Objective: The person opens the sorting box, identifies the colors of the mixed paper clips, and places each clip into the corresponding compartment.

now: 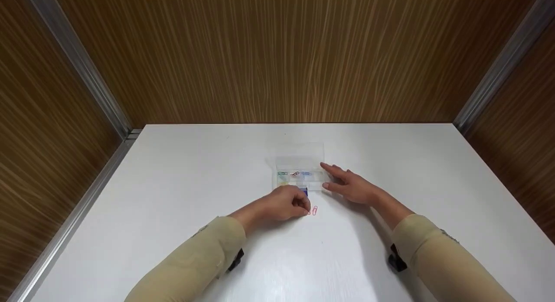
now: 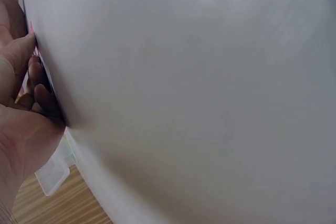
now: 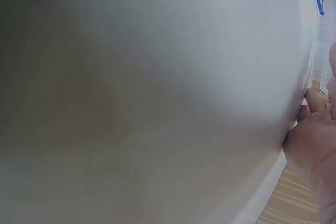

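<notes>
A clear plastic compartment box (image 1: 318,186) stands mid-table with its transparent lid (image 1: 299,150) raised at the back. Green paper clips (image 1: 282,173), red paper clips (image 1: 295,173) and light blue paper clips (image 1: 306,173) lie in its back row. My left hand (image 1: 284,203) is in front of the box, thumb and index finger pinching a pink paper clip (image 1: 308,213) at the table surface. Just right of those fingertips lies another pink paper clip (image 1: 315,210). My right hand (image 1: 353,187) rests at the box's right side, fingers extended. The left hand hides the box's front left part.
Something dark blue (image 1: 305,191) shows at the box's front edge beside the left hand. The white table (image 1: 195,163) meets wood-grain panels (image 1: 277,55) at the back and sides. A metal rail (image 1: 82,211) runs along the left edge.
</notes>
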Demonstrator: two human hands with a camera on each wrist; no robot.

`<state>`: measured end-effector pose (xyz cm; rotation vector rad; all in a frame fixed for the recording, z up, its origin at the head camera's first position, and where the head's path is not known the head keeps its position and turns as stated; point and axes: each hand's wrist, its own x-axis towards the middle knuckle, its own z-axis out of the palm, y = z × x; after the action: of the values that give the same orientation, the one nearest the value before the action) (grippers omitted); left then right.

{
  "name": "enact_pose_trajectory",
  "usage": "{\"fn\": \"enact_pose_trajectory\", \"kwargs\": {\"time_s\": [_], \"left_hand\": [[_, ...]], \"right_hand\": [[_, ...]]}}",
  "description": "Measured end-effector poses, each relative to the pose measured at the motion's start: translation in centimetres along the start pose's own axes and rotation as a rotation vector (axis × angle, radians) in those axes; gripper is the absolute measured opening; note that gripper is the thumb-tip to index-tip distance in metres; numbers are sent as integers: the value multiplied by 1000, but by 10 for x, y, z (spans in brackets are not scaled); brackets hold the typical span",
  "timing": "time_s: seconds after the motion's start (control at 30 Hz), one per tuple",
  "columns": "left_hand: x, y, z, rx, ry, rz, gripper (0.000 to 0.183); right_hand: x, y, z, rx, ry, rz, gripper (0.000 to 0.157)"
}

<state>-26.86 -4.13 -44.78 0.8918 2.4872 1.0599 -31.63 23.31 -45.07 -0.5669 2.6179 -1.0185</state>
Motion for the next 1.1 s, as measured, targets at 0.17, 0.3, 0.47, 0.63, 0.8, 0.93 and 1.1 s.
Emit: {"fn": "enact_pose_trajectory", "kwargs": {"time_s": [0.17,0.3,0.47,0.63,0.8,0.93,1.1], "left_hand": [[-1,0,0,2,2,12,7],[-2,0,-1,-7,-6,16,7],[-1,-3,-1,-37,-12,7,7],[-2,-3,-1,-55,-11,3,9],[-2,-4,0,-75,-6,-6,13],[-2,-6,0,-80,-2,-7,15],[-2,-6,-1,-66,-2,0,14]], "right_hand": [[0,0,0,-2,-2,8,76],[0,2,1,-12,-4,15,76],[0,2,0,-13,-2,17,76],[0,2,1,-4,-1,15,76],[0,1,1,-8,-1,3,75],[0,0,1,-6,0,8,75],[0,0,1,-1,3,18,75]]}}
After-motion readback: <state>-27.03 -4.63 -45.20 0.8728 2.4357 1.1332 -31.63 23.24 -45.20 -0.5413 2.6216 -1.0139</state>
